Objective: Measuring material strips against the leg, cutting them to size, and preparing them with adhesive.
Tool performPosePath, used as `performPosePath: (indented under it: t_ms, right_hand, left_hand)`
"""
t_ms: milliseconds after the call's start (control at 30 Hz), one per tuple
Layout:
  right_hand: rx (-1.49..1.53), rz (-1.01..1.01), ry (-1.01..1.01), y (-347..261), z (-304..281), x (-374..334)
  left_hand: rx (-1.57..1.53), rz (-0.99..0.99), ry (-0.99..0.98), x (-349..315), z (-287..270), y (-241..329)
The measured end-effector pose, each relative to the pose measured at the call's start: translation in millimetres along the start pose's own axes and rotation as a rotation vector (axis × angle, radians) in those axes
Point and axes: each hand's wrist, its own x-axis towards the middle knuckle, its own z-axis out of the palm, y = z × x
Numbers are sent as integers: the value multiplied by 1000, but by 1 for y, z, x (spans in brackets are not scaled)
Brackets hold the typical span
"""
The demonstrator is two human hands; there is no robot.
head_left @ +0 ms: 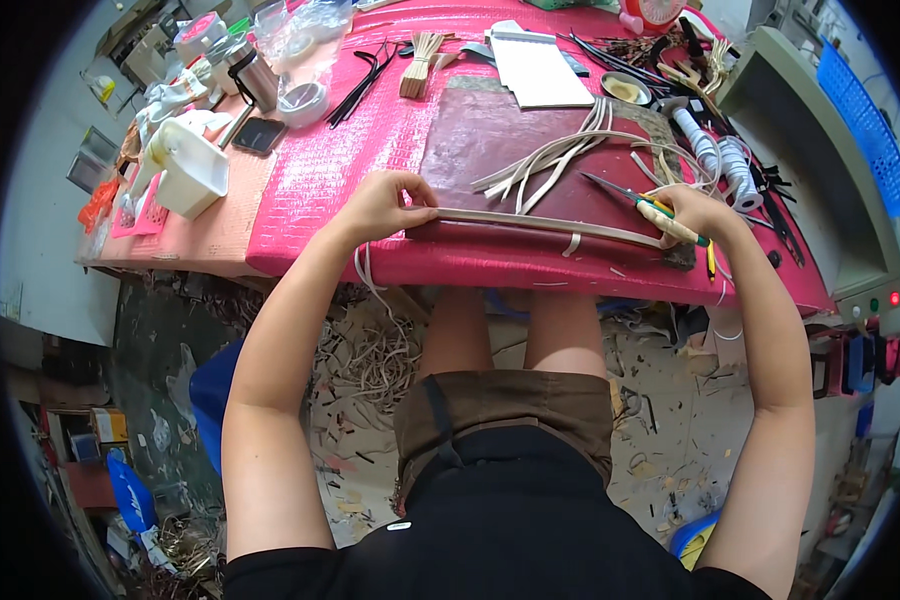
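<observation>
My left hand [398, 205] is closed, thumb and fingertips pinching one end of a pale, flat strip [530, 220]. The strip runs almost level along the front of a dark red mat [470, 150], and a small pale tab hangs from it near its right part. In my right hand [705, 215] is a pair of scissors [660, 213] with cream and green handles, the blades pointing up and to the left. The strip's right end reaches this hand; whether the fingers hold it too is hidden. Behind the strip lies a loose bundle of beige cords [560, 165].
Beyond the mat are a white pad [540, 70], a tied bundle of pale sticks [422, 65] and black cords [362, 85]. White thread spools [735, 170] lie at right. A white container [192, 170] and a phone [259, 136] sit left. Cord scraps [375, 355] litter the floor.
</observation>
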Motion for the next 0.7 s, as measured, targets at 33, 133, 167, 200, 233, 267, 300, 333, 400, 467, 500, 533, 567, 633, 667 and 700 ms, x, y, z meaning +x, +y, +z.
performPosePath:
  t_ms: [33, 133, 167, 200, 233, 267, 300, 333, 400, 467, 500, 533, 567, 633, 667, 700]
  right_hand:
    - [-1, 14, -8, -2, 0, -1]
    - [9, 45, -12, -7, -2, 0]
    - [22, 64, -6, -8, -2, 1]
    - [19, 63, -8, -9, -2, 1]
    - [-2, 65, -23, -10, -2, 0]
    - [-24, 67, -38, -10, -2, 1]
    - [-27, 66, -40, -9, -2, 2]
    - [27, 97, -47, -7, -3, 4]
    - [79, 127, -55, -5, -2, 7]
    - [91, 153, -48, -5, -1, 7]
    - [89, 152, -48, -5, -1, 7]
    - [73, 138, -40, -6, -1, 7]
    - [57, 124, -31, -6, -1, 6]
    - [-3, 88, -13, -9, -1, 1]
    - [-61, 51, 4, -11, -1, -3]
    - [-65, 50, 7, -15, 0, -7]
  left_hand:
    - [24, 36, 24, 0, 1, -1]
    - [61, 76, 63, -1, 3, -3]
    - [76, 83, 75, -2, 4, -3]
    - [73, 81, 78, -3, 4, -3]
    - [79, 89, 83, -3, 4, -2]
    - [84, 97, 89, -4, 4, -1]
    - [82, 96, 91, -4, 5, -1]
    - [87, 102, 94, -3, 5, -2]
    - [92, 107, 100, -3, 6, -2]
    - [98, 111, 100, -3, 6, -1]
    - [97, 110, 102, -3, 7, -2]
    - [114, 133, 112, -3, 7, -2]
    - [130, 157, 123, -3, 7, -2]
    - [131, 174, 145, -3, 10, -4]
    - [133, 191, 166, -3, 11, -5]
    - [133, 193, 170, -4, 12, -3]
